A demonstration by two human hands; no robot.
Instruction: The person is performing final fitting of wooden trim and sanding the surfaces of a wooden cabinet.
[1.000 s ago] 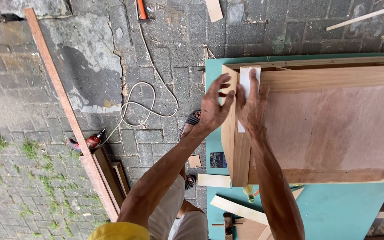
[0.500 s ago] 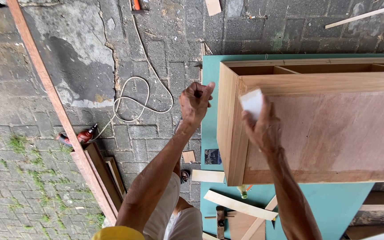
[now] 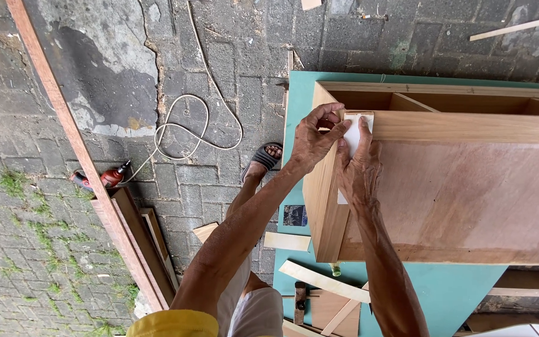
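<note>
A wooden cabinet box lies on a teal work surface. A white paper strip rests along the cabinet's left top edge, near the corner. My right hand presses flat on the strip with fingers spread. My left hand curls over the cabinet's corner, its fingertips pinching the strip's far end. Both forearms reach up from the bottom of the view.
A red power drill with a looped white cord lies on the brick paving. Long wooden boards run diagonally at left. Offcut wood strips and a hammer lie near the table's front. My sandalled foot stands beside the table.
Both hands came back onto the cabinet's corner. The right hand laid the white strip down on the edge, and the left hand moved from the air beside the cabinet onto the corner.
</note>
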